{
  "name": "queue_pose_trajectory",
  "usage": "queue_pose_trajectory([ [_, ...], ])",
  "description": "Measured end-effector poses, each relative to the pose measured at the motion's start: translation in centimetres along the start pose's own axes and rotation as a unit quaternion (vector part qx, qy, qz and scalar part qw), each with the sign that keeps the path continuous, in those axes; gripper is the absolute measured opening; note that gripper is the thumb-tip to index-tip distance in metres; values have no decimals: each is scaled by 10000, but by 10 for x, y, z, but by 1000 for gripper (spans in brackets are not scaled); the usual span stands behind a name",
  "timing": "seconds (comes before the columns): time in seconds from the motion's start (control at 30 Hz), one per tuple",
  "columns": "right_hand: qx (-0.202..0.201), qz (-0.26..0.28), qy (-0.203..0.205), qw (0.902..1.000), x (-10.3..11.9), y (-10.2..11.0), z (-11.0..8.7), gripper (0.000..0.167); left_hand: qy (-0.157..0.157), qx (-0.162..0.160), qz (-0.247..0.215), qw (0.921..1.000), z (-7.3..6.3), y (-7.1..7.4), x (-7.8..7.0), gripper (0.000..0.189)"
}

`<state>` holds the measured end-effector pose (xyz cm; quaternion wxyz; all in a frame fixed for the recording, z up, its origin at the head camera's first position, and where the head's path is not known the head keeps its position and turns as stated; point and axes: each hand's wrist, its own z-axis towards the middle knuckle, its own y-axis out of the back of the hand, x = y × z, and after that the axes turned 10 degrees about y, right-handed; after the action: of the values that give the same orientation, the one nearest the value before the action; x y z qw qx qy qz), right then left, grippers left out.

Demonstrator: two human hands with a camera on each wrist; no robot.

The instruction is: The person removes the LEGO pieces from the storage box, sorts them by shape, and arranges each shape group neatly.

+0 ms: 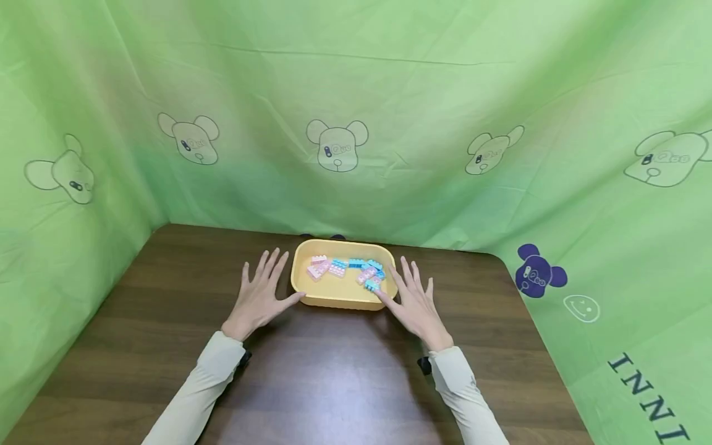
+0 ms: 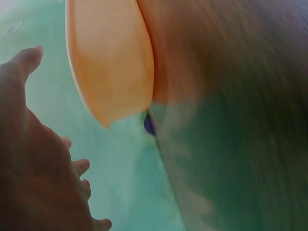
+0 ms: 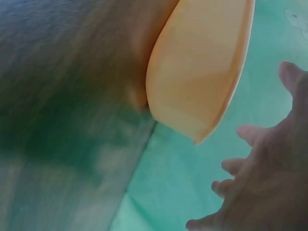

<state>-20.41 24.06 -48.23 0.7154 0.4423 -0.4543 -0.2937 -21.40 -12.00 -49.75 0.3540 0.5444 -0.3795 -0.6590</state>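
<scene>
A yellow rectangular basin stands near the far edge of the table. Inside it lie several pink building bricks and several blue building bricks, some overlapping at the right. At the basin's left side my left hand is spread, thumb toward the front left corner. My right hand is spread likewise at the right side, its thumb by the front right corner. Both wrist views show the basin's outer wall with a gap between it and the fingers. Neither hand grips anything.
The dark wooden table reaches back to a green curtain printed with bear heads. The curtain also hangs along the left and right sides of the table. A dark band shows at each wrist.
</scene>
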Motion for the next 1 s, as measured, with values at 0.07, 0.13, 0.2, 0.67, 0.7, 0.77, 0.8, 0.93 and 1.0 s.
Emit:
queue_pose_trajectory([
  [0.07,35,-11,18,10000,2,-2,5,82,-65,24,-3,10000,3,-3,-5,105],
  [0.13,78,-2,55,10000,3,-4,10,82,-81,44,-2,10000,6,-4,-9,105],
  [0.2,130,0,76,9999,5,-5,14,82,-90,14,-7,10000,9,-5,-13,105],
  [0.67,298,88,-94,9995,3,-20,19,94,-149,131,-144,9997,20,-23,-23,109],
  [0.7,291,103,-89,9995,2,-21,18,95,-146,164,-127,9997,20,-24,-23,110],
  [0.77,283,105,-78,9995,1,-23,18,97,-127,232,-117,9996,19,-25,-23,110],
  [0.8,262,133,-58,9996,1,-24,18,97,-118,267,-119,9995,18,-25,-24,110],
  [0.93,248,216,-29,9995,1,-24,17,99,-90,400,-136,9991,18,-24,-24,110],
  [1.0,271,308,-26,9992,2,-24,17,100,-80,437,-116,9989,18,-24,-25,110],
])
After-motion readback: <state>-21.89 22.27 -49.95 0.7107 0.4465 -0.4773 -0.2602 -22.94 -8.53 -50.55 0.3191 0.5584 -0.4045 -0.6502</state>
